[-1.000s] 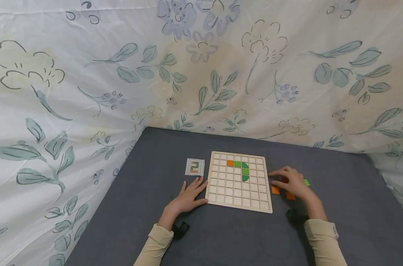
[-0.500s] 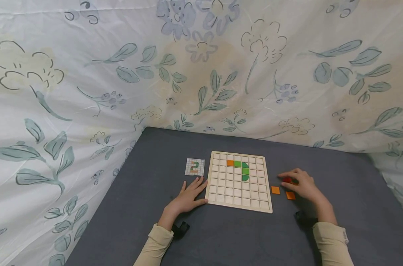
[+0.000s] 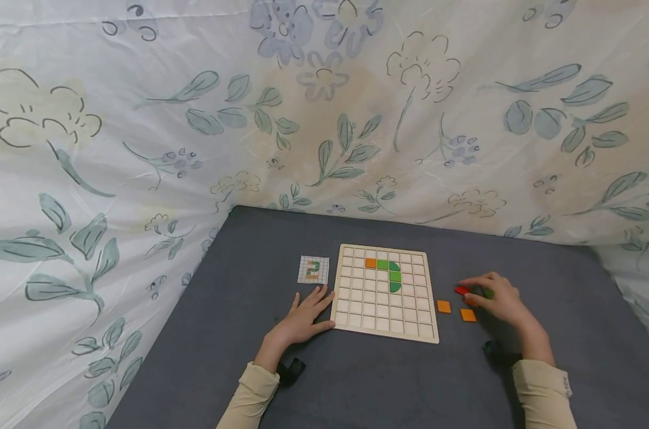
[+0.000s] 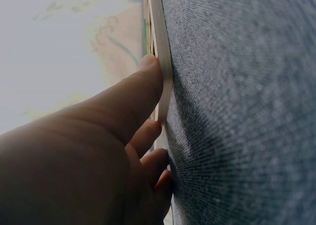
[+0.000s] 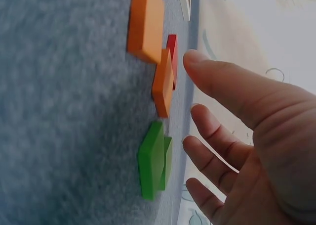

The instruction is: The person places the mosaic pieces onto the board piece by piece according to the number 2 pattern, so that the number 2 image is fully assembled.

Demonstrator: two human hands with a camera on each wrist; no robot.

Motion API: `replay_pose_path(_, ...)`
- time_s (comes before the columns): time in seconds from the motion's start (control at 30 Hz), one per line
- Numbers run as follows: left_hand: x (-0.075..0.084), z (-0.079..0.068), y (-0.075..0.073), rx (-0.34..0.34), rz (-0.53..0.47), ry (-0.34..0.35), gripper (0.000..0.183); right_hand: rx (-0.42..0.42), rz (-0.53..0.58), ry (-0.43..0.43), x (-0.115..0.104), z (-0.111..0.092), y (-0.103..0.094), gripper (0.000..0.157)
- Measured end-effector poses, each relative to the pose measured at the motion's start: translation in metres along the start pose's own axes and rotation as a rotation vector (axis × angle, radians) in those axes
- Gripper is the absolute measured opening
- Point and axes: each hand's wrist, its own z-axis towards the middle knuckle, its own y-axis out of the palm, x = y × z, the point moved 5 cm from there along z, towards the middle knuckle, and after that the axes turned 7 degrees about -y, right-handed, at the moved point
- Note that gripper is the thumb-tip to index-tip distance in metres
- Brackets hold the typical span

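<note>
Lying below the right hand (image 3: 500,300), fingers parted, are a red tile (image 3: 461,290) and green tiles (image 5: 152,160).

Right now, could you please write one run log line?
left hand: touches board; right hand: over loose tiles, holding nothing; on board: five tiles

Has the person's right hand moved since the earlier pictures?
Yes. In the head view, the right hand has shifted to the right, farther from the gridded board, which has stayed in place.

Red tile (image 3: 461,290), floral-patterned cloth (image 3: 314,113)
</note>
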Motion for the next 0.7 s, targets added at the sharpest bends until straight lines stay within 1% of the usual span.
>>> replay_pose_path(0.23, 0.000, 0.000, 0.000, 0.005, 0.003, 0.003, 0.067, -0.002, -0.010, 0.036, 0.006, -0.004, -0.004, 0.036)
replay_pose_path(0.53, -0.001, 0.001, 0.001, 0.003, 0.004, 0.001, 0.067, 0.013, -0.003, 0.041, 0.015, -0.010, -0.010, 0.036)
replay_pose_path(0.7, -0.001, 0.001, 0.001, 0.001, 0.002, 0.004, 0.067, 0.026, -0.021, 0.040, 0.020, -0.014, -0.014, 0.036)
